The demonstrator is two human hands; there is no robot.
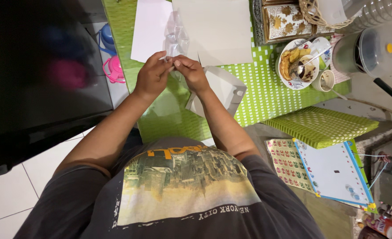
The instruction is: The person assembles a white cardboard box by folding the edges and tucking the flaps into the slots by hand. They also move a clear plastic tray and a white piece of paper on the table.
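Pinching the mouth of a clear plastic bag (176,37) between left hand (153,73) and right hand (190,71), fingers narrow, near the green tabletop (267,84) front edge; seemingly opening it, needing gentle parting.

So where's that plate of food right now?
In the head view the plate of food sits toward the right on the green checked tablecloth, beside a small cup and just below the ornate gold box, well right of both hands.
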